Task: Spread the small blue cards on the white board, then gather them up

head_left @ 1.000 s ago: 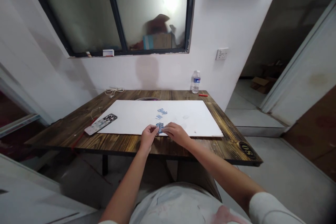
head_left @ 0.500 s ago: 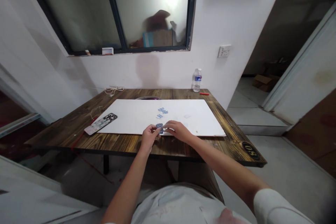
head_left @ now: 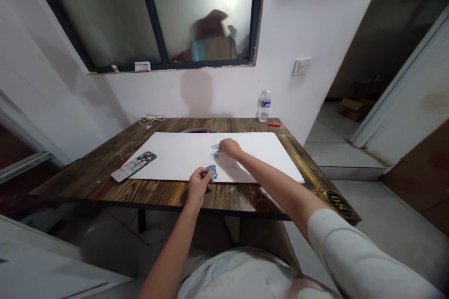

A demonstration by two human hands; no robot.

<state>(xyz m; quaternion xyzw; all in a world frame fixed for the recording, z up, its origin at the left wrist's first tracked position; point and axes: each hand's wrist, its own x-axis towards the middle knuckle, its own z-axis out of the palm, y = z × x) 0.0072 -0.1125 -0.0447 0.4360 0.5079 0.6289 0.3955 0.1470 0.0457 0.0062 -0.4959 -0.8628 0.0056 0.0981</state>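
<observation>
My left hand (head_left: 199, 183), near the front edge of the white board (head_left: 182, 149), pinches several small blue-and-white cards (head_left: 212, 171) between thumb and fingers. They look fanned out a little. Farther up the board, my right hand (head_left: 229, 147) reaches down with its fingers together. Its fingertips are at a few more blue-and-white cards (head_left: 214, 146), partly covering them. Just below these lies another small card (head_left: 213, 155). Whether the right fingers hold a card is hidden.
The board lies on a dark wooden table (head_left: 119, 191). A phone in a patterned case (head_left: 135, 166) overlaps its left edge. At the back stand a water bottle (head_left: 264, 106) and a red pen (head_left: 274, 125); a coiled white cord (head_left: 151, 119) lies at the back left.
My right hand has left the cards in my left hand and moved up the board to the loose ones. My left hand stays nearly in place with its cards.
</observation>
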